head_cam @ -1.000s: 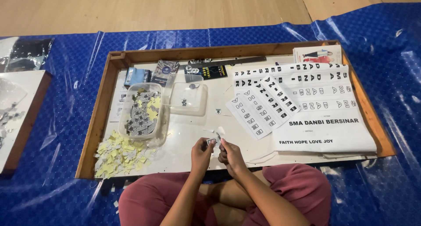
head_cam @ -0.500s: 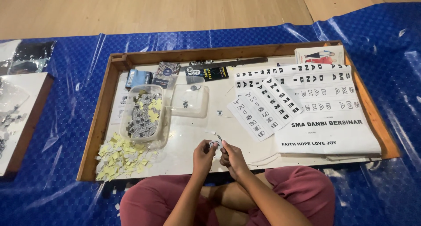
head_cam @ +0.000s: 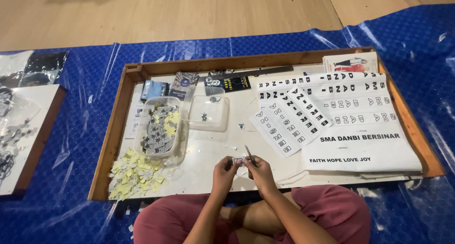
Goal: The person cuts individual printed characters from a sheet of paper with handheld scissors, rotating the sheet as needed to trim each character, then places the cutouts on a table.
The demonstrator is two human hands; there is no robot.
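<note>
Now my left hand (head_cam: 226, 170) pinches a small white sticker (head_cam: 238, 160) at lower centre, while my right hand (head_cam: 259, 170) has raised thin tweezers (head_cam: 249, 155) to it, tips upward.

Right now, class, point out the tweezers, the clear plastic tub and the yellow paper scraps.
tweezers (head_cam: 248, 154), head view, the thin shaft.
clear plastic tub (head_cam: 141, 139), head view, its left wall.
yellow paper scraps (head_cam: 132, 174), head view, middle of the pile.

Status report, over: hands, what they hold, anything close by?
Left hand pinches small white piece. Right hand grips thin metal tool. Clear plastic tub sits apart, left.
</note>
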